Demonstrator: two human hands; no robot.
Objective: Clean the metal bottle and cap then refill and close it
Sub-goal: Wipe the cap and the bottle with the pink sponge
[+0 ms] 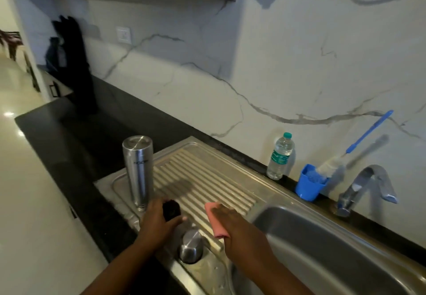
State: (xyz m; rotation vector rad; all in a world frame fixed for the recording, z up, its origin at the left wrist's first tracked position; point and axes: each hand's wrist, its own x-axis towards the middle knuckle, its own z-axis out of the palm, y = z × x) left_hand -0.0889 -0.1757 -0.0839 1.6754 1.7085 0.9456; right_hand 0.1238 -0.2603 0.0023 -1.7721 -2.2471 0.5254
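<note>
Bottle (137,170) upright at drainboard (207,175) left edge: rigid, slick steel; grasp mid-body. Left hand (159,221) grips dark cap (171,209); right hand (227,220) presses pink cloth (213,221) flat.

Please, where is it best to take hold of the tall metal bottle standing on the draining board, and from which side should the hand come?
Probably grip the metal bottle around its smooth middle, thumb and fingers wrapped round the cylinder. It stands upside down, flat base up, so the top offers no neck. Come from the left: the left hand, holding a small dark object, is beside its foot.
</note>
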